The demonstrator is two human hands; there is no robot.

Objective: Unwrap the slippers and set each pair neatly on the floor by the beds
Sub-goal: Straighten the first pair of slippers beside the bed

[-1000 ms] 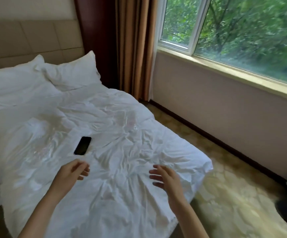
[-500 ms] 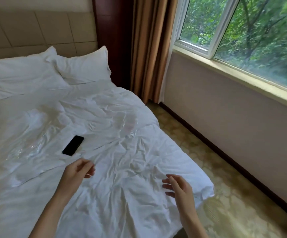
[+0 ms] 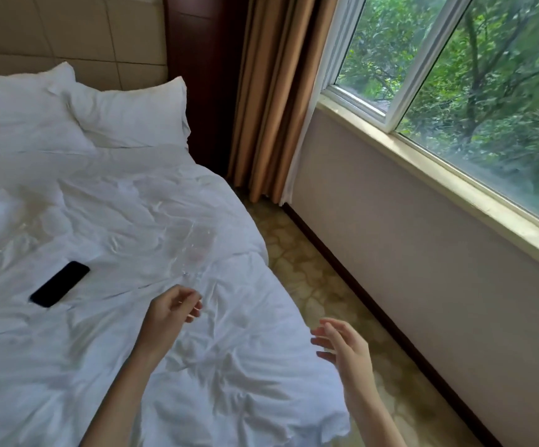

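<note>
A clear plastic wrapper [image 3: 197,250] lies flat on the white duvet [image 3: 107,366], faintly pink inside; I cannot tell what it holds. A second patch of clear plastic [image 3: 13,233] shines on the duvet at the far left. My left hand [image 3: 171,312] hovers just below the near end of the first wrapper, fingers loosely curled and holding nothing. Over the bed's right edge, my right hand [image 3: 342,345] is held up with its fingers spread and empty. No slippers are plainly visible.
A black phone [image 3: 60,283] lies on the duvet left of my left hand. Two white pillows [image 3: 126,114] lean on the padded headboard. A strip of patterned carpet [image 3: 319,285] runs between the bed and the wall under the window. Tan curtains [image 3: 271,101] hang in the corner.
The view has swung right and closer to the bed's window side. Both hands moved right, the left nearing the clear wrapper, the right passing beyond the bed's edge.
</note>
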